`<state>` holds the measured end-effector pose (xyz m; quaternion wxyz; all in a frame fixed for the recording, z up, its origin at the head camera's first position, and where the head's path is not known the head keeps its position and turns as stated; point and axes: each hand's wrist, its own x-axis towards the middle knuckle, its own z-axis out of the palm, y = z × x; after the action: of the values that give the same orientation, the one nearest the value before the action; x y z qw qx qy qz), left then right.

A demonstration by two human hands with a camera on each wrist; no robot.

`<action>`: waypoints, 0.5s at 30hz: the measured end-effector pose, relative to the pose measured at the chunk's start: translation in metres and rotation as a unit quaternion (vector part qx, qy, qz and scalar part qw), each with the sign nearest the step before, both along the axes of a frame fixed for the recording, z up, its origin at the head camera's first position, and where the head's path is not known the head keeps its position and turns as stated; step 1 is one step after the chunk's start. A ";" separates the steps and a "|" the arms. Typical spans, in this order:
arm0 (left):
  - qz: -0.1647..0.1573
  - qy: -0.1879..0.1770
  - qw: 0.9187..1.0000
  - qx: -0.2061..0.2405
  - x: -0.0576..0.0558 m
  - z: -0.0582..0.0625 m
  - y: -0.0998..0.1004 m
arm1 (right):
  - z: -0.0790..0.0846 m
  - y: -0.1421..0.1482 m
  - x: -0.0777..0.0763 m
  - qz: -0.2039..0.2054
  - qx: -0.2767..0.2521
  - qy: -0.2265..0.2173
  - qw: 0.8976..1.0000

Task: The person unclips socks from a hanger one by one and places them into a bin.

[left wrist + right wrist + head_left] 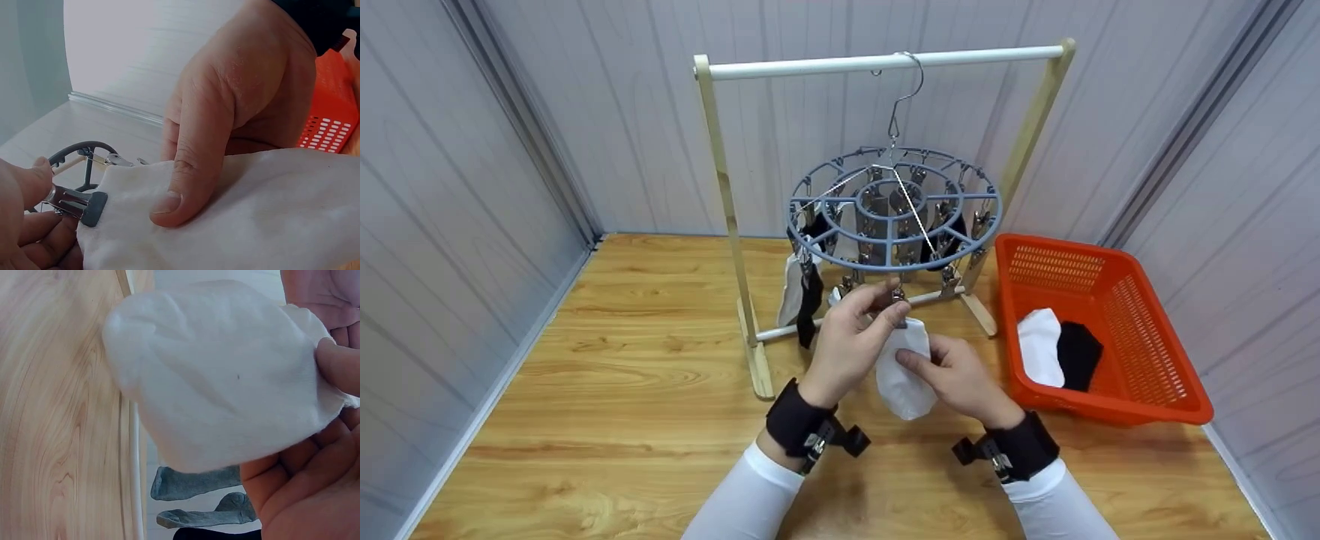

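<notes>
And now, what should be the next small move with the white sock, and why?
Probably the left hand should ease its pinch on the metal clip, since that clip overlaps the edge of the white sock, and the right hand holds the sock up to it.

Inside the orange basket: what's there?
In the orange basket: a white sock and a black sock, side by side toward the left. They cover the floor under them; can't tell if anything lies beneath.

white sock (906, 390); orange-red basket (1144, 337)
</notes>
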<state>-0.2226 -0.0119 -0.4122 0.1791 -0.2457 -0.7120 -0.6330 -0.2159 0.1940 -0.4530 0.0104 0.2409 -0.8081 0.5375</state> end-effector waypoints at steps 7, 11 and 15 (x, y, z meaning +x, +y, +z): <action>0.016 -0.020 1.000 -0.003 0.001 0.000 -0.002 | 0.000 -0.001 0.001 -0.004 -0.002 0.006 1.000; 0.024 -0.023 0.999 -0.005 0.000 0.000 -0.001 | 0.000 -0.002 0.001 -0.001 -0.008 0.011 1.000; 0.034 -0.023 0.999 -0.002 -0.001 0.000 -0.001 | 0.000 -0.002 0.001 0.004 -0.020 0.012 1.000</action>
<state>-0.2232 -0.0128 -0.4127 0.1839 -0.2073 -0.7249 -0.6307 -0.2148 0.1925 -0.4535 0.0226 0.2501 -0.7960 0.5508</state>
